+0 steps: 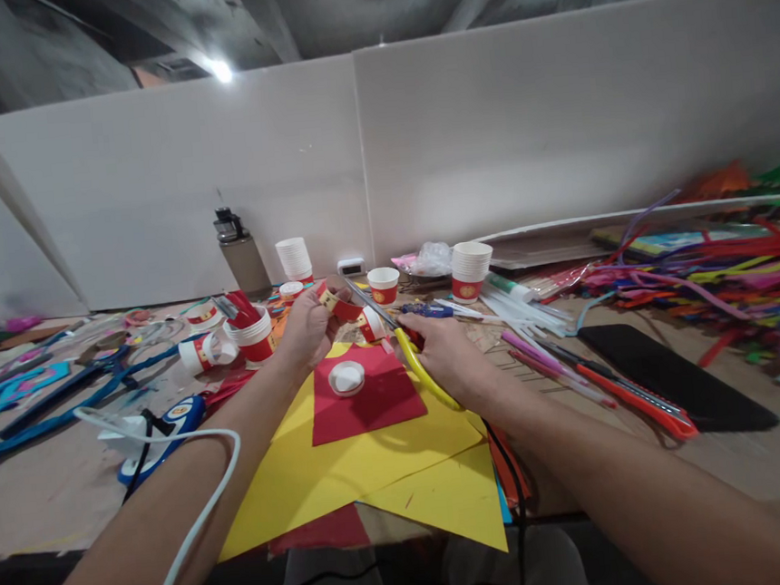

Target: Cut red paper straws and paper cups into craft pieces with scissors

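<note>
My left hand (305, 325) pinches a curved piece of red-and-white paper cup (342, 308) above the table. My right hand (444, 353) is wrapped round the yellow handles of a pair of scissors (421, 367), whose blades reach up and left to beside the cup piece. Whether the blades touch it I cannot tell. Below both hands lies a red paper square (373, 414) with a small white cup base (347, 378) on it. Yellow paper sheets (297, 483) spread underneath.
At the back stand stacked paper cups (471, 272), a single cup (384, 286) and a bottle (243, 255). A cup of red pens (252, 334) is on the left near a power strip (170, 430). A utility knife (635, 398) and black phone-like slab (677, 377) lie right.
</note>
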`<action>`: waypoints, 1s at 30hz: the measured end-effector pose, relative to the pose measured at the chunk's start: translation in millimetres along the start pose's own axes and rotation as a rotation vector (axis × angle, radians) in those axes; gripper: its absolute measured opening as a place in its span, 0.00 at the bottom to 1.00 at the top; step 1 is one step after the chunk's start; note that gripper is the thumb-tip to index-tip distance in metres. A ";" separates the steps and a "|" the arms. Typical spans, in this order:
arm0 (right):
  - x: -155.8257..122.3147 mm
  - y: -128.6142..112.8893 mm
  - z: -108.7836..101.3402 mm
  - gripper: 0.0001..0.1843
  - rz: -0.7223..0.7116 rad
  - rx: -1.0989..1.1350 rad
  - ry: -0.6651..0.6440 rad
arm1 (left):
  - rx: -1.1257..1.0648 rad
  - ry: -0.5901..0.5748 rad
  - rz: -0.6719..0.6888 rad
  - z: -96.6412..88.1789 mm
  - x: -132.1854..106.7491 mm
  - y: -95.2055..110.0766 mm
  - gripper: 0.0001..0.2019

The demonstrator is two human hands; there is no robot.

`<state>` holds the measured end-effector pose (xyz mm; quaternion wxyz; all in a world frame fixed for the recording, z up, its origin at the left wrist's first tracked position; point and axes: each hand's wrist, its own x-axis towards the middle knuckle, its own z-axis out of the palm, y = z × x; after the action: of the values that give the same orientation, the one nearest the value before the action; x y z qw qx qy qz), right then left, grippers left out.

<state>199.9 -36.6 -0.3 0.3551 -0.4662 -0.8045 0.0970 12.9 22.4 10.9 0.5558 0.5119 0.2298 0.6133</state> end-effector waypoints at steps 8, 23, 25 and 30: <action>-0.6 -1.1 -2.5 0.11 0.046 -0.022 -0.027 | 0.048 0.057 0.040 -2.3 1.2 1.3 0.11; 1.1 5.2 1.3 0.17 0.010 -0.096 0.006 | 0.067 0.042 -0.010 12.0 -6.9 6.8 0.14; 1.1 4.6 0.9 0.17 -0.001 -0.094 0.009 | 0.073 0.029 -0.009 8.5 -5.3 5.2 0.14; 0.5 1.7 -1.5 0.12 -0.029 -0.101 -0.003 | 0.101 0.005 -0.016 0.4 -1.4 2.8 0.11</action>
<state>201.9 -35.5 0.2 0.3312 -0.4717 -0.8156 0.0519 11.9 20.2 13.0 0.5337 0.5357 0.2660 0.5978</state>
